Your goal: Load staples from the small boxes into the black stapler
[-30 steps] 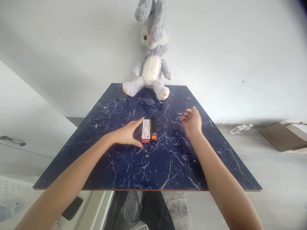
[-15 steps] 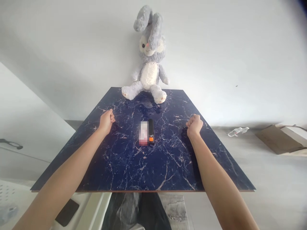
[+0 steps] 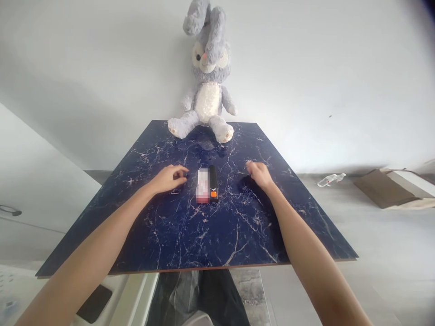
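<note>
On a dark blue marble-patterned table [image 3: 190,235] lies a flat pale item [image 3: 203,184] with a pinkish-red lower end, its face blurred out. Touching or nearly touching its right side is a slim black device [image 3: 212,176] with an orange button near the close end. My left hand [image 3: 170,178] is just left of the pale item, thumb and fingers apart, holding nothing. My right hand [image 3: 258,174] is to the right of the black device, apart from it, fingers curled in with nothing visible in them.
A grey and white plush rabbit [image 3: 208,102] sits at the table's far edge against the wall. Right of the table, a clear plastic bottle [image 3: 326,180] and an opened cardboard box [image 3: 380,188] lie on the floor. A dark flat rectangle [image 3: 95,303] shows at lower left.
Both hands have moved inward toward the two items. My left hand has opened from a fist; my right hand remains curled. The view has shifted slightly.
</note>
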`<state>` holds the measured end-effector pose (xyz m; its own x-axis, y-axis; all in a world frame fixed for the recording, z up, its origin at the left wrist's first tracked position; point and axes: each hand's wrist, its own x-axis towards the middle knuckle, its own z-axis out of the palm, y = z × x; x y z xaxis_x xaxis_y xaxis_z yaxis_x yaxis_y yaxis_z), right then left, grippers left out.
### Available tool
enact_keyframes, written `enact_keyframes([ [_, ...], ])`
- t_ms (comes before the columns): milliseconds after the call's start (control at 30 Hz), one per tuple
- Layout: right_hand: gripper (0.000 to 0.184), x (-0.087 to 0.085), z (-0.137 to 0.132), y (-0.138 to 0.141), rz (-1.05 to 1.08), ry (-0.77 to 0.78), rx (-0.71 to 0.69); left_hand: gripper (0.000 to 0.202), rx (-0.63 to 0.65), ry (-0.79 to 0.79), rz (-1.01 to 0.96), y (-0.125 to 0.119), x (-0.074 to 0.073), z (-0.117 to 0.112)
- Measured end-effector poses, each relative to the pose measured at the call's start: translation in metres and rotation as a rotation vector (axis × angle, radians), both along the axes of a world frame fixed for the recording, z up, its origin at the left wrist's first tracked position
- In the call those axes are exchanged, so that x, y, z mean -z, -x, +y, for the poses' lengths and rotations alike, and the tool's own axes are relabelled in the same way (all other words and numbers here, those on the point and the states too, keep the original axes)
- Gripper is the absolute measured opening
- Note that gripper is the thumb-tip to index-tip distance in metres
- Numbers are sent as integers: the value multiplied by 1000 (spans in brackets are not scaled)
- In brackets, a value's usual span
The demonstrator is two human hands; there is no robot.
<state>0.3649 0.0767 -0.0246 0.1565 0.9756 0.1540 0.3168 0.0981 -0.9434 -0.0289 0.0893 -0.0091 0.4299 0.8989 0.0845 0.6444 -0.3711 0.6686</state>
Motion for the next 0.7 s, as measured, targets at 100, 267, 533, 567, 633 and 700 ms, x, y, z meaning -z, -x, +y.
enact_keyframes([
  [100, 21, -13, -14, 16, -422, 34, -407, 94, 247, 169, 74, -11, -13, -17],
  [267, 87, -28, -39, 48, -620, -29, -689, 113, 241, -15, 281, -34, -13, -40],
  [533, 73, -18, -45, 72, -681, -194, -624, 93, 190, -172, 271, -54, 8, -39],
  [567, 66, -17, -42, 69, -683, -198, -612, 92, 186, -190, 270, -60, 9, -33],
  [633, 57, -14, -35, 59, -710, -180, -537, 91, 195, -226, 276, -78, 10, -15],
  [700, 59, -11, -25, 43, -747, -140, -402, 93, 231, -262, 289, -110, 10, 9],
])
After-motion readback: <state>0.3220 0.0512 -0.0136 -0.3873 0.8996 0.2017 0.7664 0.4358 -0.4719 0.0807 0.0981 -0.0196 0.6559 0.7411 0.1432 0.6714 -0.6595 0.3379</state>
